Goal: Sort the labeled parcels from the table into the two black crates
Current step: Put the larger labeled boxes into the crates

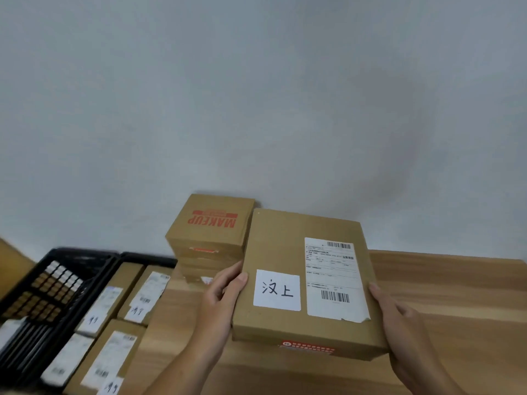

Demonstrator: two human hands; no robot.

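Over wooden table (445,283), labeled parcel (285,252) gripped between left hand (224,297), right hand (399,320)

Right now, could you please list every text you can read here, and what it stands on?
"汶上": handwritten on the white slip on the held parcel.
"MAKEUP": red print, upside down, on the back box.
Shipping label: print too small to read.
Labels on the crate parcels: blurred, unreadable.

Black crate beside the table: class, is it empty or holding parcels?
Holding parcels: the black crate has several labeled parcels lying flat inside.
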